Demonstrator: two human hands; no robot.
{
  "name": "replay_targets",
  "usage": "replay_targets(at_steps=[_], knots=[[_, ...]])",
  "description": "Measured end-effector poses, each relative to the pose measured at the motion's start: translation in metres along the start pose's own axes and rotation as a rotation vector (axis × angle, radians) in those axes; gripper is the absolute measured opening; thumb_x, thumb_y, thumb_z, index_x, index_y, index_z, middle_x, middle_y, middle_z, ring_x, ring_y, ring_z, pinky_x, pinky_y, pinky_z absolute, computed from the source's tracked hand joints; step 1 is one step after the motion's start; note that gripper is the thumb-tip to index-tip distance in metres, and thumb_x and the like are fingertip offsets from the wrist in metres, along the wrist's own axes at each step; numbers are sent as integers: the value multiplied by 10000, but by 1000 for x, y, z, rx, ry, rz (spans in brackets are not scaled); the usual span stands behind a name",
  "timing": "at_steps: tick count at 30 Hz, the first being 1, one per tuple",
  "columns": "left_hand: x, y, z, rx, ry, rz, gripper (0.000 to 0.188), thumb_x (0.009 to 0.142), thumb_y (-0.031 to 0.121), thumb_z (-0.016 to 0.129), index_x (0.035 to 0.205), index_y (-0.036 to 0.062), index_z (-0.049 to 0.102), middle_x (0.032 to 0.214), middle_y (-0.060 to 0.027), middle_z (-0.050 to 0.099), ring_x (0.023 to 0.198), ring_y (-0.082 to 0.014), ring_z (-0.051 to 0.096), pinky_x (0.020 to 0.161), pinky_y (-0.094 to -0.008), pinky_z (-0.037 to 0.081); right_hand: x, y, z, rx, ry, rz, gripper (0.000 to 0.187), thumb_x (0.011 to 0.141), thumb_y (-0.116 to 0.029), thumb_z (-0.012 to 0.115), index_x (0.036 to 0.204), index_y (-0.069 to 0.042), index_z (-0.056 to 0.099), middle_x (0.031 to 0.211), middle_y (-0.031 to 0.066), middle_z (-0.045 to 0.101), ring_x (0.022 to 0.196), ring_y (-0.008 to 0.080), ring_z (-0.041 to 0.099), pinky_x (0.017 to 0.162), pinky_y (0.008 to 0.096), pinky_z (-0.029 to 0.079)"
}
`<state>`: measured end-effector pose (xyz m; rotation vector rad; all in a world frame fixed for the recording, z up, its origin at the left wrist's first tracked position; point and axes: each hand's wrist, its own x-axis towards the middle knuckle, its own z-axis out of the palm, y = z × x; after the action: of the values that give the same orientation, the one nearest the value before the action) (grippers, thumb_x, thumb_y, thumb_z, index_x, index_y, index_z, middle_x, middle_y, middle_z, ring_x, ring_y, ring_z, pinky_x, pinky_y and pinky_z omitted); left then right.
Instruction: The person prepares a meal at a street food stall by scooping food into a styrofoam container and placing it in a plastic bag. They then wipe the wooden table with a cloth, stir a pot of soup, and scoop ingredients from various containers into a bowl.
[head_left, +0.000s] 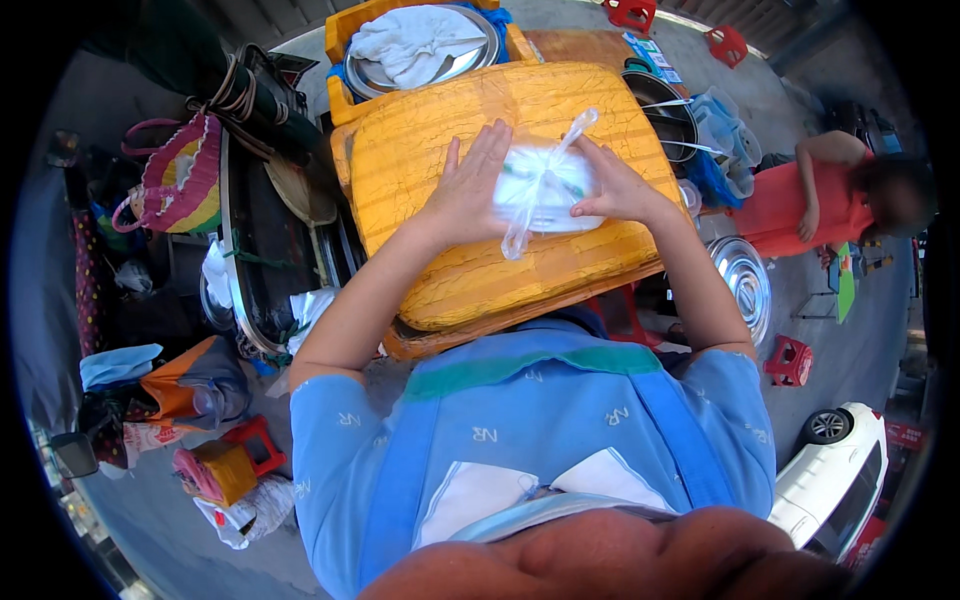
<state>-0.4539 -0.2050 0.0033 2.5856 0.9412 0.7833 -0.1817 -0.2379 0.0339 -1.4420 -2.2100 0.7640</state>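
Note:
A white takeaway container in a thin clear plastic bag sits on the yellow, tape-covered box lid in front of me. The bag's top is knotted, and its two ends stick out above and below. My left hand lies along the left side of the container, fingers stretched out and thumb raised. On the opposite side, my right hand is beside the container with its fingers spread and its thumb by the near right edge. The bag looks slightly blurred. How firmly either hand presses on it, I cannot tell.
Beyond the lid, a white cloth lies on a round metal tray. A metal pot with utensils stands at the right, above a round metal lid. Another person in red stands further right. A woven bag hangs at the left.

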Motion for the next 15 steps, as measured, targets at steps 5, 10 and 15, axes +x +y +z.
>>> replay_targets(at_steps=[5,10,15], knots=[[22,16,25,190,-17,69,585,774,257,692,1275,17,508,1270,-174,537,1197,-376,482,1063,-553,287,2,3,24,-353,-8,-117,558,809,-302,681,1277,-44,521,1421,136,431,1370,331,317,1091,535,267],[31,16,23,59,-82,18,392,764,175,671,1132,65,596,1061,-141,605,1043,-337,557,990,-508,382,3,-2,17,-215,10,-160,344,890,-208,594,1185,-31,588,1375,148,476,1334,339,362,1096,483,290],[13,36,-7,164,335,208,326,715,213,705,1005,86,630,1000,-67,624,910,-247,574,849,-400,455,46,5,2,-241,7,-166,315,944,-268,534,1138,-41,637,1249,141,579,1216,282,509,1050,410,368]])
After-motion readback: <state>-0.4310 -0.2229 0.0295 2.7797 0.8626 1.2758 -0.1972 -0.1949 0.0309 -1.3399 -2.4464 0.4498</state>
